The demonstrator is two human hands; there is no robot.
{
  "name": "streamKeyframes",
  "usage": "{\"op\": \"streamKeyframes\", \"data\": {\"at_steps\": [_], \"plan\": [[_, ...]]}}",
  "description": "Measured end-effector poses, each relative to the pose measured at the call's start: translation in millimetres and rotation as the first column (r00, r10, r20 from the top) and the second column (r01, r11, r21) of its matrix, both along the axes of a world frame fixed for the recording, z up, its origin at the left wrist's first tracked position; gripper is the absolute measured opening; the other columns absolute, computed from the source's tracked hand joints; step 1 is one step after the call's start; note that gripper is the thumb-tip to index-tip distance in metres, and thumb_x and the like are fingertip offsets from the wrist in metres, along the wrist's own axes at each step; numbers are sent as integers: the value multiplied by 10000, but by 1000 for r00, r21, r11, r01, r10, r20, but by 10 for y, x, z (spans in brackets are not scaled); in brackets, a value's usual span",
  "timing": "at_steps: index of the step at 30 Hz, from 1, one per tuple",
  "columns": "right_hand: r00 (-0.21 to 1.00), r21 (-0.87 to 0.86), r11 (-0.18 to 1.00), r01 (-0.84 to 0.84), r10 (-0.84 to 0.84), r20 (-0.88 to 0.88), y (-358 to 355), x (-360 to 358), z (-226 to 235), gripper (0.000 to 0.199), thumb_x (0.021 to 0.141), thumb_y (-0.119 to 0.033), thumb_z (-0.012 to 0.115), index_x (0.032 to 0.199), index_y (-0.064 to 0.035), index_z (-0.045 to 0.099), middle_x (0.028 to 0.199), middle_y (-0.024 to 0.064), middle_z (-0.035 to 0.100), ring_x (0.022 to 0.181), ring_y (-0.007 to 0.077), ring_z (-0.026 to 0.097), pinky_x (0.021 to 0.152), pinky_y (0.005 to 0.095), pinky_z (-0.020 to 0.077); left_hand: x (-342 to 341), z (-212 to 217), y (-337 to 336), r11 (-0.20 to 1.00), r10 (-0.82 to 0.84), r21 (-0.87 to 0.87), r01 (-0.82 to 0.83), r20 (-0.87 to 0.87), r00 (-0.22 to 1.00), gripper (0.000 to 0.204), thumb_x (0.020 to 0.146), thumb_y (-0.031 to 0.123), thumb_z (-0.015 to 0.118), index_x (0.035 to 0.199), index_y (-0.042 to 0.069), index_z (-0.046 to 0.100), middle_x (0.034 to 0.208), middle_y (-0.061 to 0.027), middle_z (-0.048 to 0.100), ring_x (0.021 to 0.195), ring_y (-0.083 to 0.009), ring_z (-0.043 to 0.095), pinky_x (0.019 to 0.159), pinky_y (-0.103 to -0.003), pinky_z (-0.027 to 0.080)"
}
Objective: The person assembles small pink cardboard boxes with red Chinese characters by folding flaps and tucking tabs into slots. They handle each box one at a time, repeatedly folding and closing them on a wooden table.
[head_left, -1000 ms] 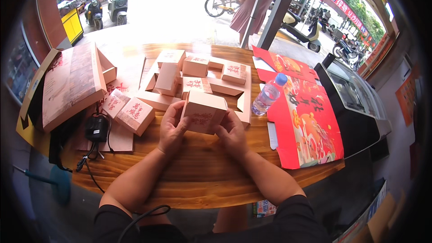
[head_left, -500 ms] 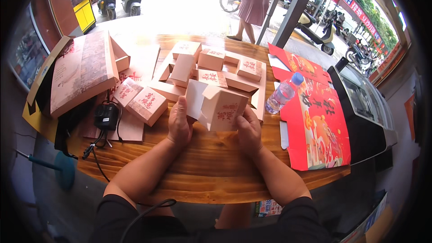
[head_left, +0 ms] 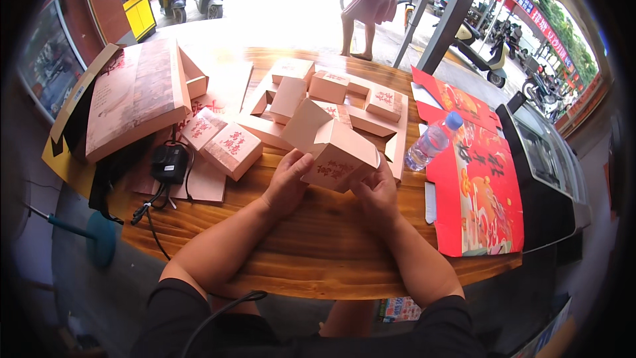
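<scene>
Between my two hands is a small pink cardboard box point(head_left: 341, 159), lifted over the near middle of the wooden table. Its large flap stands up at the far left, and red lettering marks the side toward me. My left hand point(head_left: 291, 176) grips its left edge, thumb on top. At the right edge, my right hand point(head_left: 377, 189) pinches the card near the corner. Just beyond lies a pink tray point(head_left: 361, 116) with divider walls, holding several small closed boxes such as the one at its right point(head_left: 384, 103). Two more small boxes point(head_left: 232, 149) rest to the left.
A large pink carton point(head_left: 139, 103) leans at the left, near a black adapter point(head_left: 169, 162) with cables. To the right are a water bottle point(head_left: 434, 140), flat red printed cardboard point(head_left: 490, 192) and a glass-topped case point(head_left: 543, 159). A person point(head_left: 377, 3) stands beyond the table.
The held box has tilted, its flap now raised higher and its opening showing more. My left hand has shifted right and down along the box. The whole view has moved slightly.
</scene>
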State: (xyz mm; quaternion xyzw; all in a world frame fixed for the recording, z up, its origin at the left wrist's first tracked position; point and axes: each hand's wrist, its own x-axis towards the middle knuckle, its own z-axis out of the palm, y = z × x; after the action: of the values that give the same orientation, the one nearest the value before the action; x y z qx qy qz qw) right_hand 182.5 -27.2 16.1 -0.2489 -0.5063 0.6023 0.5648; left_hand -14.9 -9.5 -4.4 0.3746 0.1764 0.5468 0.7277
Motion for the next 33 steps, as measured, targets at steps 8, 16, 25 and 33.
{"op": "streamKeyframes", "data": {"at_steps": [8,16,25,33], "plan": [[986,81,996,-39,26,163,-22,24,-61,554,822,-28,736,1288,-32,436,1192,68,586,1133,169,575,972,349,491,-10,5,-9,993,99,-69,-92,105,990,304,983,228,554,1201,19,586,1099,-89,664,995,-175,645,885,-328,516],[957,211,969,129,-177,228,56,53,-171,516,814,-6,756,1220,-45,441,1177,78,596,1094,168,603,932,323,512,17,25,47,989,148,-41,-143,163,975,326,991,269,562,1212,30,581,1152,-93,651,1069,-180,620,954,-356,478],[906,264,912,315,-371,203,54,56,-194,490,823,32,734,1198,-50,429,1094,71,592,998,133,609,833,281,532,-6,48,9,994,35,102,-44,89,995,590,859,283,757,1301,-4,491,1241,-103,605,1162,-212,579,1021,-358,437],[878,413,884,218,-362,314,-20,112,-138,496,883,-153,720,1277,-16,451,1113,68,576,997,137,586,852,285,500,60,76,3,918,376,161,-362,-66,924,470,911,262,715,1256,-10,548,1178,-80,638,1109,-162,577,965,-315,447]]}}
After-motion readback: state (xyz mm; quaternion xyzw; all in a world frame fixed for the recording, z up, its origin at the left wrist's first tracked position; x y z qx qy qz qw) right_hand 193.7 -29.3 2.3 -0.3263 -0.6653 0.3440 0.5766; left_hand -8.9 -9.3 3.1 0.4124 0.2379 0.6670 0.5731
